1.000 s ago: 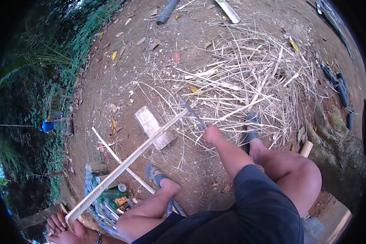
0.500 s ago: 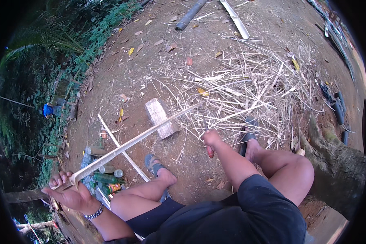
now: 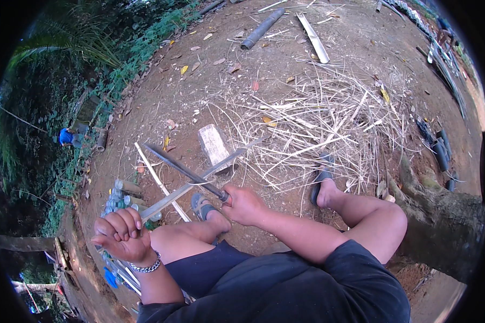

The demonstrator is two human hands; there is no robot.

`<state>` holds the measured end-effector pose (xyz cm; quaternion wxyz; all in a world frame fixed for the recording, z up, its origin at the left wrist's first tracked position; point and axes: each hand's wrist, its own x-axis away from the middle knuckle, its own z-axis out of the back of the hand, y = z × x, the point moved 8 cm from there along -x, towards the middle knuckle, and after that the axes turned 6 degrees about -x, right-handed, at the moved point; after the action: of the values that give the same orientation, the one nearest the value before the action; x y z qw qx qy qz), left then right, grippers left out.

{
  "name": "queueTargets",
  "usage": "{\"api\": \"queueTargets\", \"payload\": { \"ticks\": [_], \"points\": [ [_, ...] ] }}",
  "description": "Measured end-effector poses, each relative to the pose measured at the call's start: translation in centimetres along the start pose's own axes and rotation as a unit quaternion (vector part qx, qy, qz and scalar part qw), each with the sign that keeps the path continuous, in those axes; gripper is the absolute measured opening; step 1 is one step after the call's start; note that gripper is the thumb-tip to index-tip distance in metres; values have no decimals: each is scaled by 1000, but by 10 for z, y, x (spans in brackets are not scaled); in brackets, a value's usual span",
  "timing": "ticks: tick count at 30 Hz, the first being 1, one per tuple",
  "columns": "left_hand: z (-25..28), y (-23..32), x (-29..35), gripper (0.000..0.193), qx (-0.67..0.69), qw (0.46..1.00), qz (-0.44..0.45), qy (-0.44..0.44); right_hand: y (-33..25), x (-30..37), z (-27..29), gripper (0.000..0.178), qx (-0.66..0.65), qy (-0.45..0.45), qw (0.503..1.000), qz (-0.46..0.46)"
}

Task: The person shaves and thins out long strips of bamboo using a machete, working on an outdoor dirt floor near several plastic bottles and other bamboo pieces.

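Observation:
My left hand, with a chain bracelet at its wrist, is closed round the near end of a long pale bamboo strip. The strip slants up to the right, passing over the lower end of a short wooden block. My right hand grips the handle of a long-bladed knife. Its dark blade points up and left and crosses the strip; whether the edge touches it I cannot tell. Another pale strip lies on the ground beyond the crossing.
A wide heap of bamboo shavings spreads ahead right. Bottles stand near my left leg. A dark tube and a split bamboo piece lie farther off. A tree trunk is at right; a person in blue is far left.
My right hand has moved left with the knife, whose blade now lies across the bamboo strip. My left hand has come slightly right and up, its fingers now curled over the strip.

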<state>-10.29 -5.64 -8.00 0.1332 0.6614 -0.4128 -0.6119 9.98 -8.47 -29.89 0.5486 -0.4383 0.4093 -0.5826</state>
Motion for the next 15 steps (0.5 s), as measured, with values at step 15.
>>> {"api": "queueTargets", "payload": {
  "ticks": [15],
  "points": [
    [-48,4,16,51,5,1000,-6,-16,95,16,50,19,24,84,986,-139]
  ]
}}
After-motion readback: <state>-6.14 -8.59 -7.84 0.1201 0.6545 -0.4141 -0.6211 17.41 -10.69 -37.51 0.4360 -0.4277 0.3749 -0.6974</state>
